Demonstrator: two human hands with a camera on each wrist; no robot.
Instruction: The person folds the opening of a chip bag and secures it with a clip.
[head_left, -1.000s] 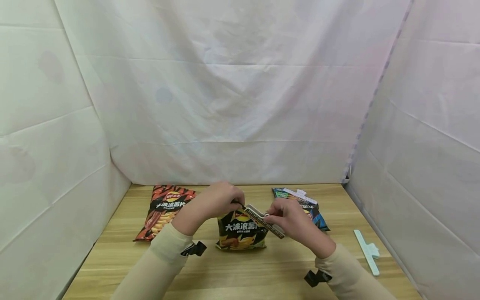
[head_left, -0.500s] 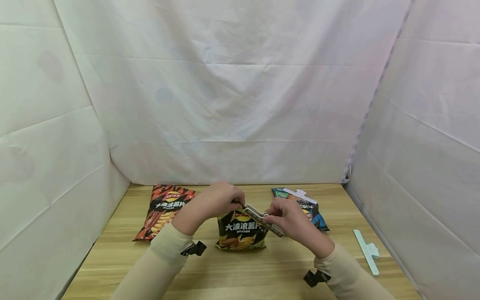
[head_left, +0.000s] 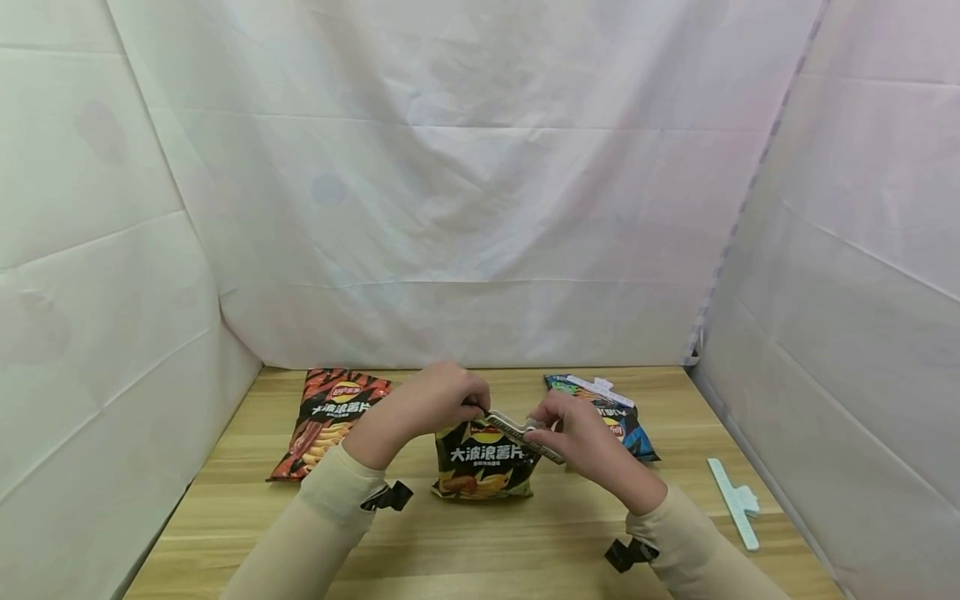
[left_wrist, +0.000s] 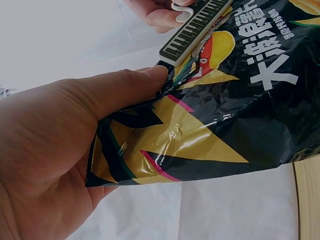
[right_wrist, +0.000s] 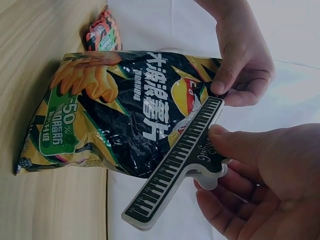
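Black chip bag (head_left: 482, 461) stands upright at the middle of the wooden table (head_left: 480, 542), its bottom edge on the tabletop and its top corner held up between two hands. Left hand (head_left: 431, 406) pinches the bag's upper left corner; in the left wrist view the thumb lies along the crumpled foil of the bag (left_wrist: 210, 125), with the remaining fingers curled behind it. Right hand (head_left: 573, 437) grips a bag clip printed like a piano keyboard (head_left: 525, 434); in the right wrist view the thumb presses on the clip's printed handle (right_wrist: 175, 167) while the curled fingers support its white underside. The clip lies slantwise across the top edge of the bag, its far tip just beside the left thumb; whether its two arms already enclose the foil cannot be told. The bag's front (right_wrist: 120, 110) shows yellow chips, large white characters and a green "-50%" panel.

Red chip bag (head_left: 327, 419) lies flat to the left of the black one, near the rear of the table. Blue chip bag (head_left: 611, 414) lies flat to the right, behind the right hand, with a white clip (head_left: 600, 389) across its top end. A pale green bag clip (head_left: 735, 502) lies alone near the table's right edge, well apart from the bags. White cloth (head_left: 480, 192) encloses the table at the rear and both sides.
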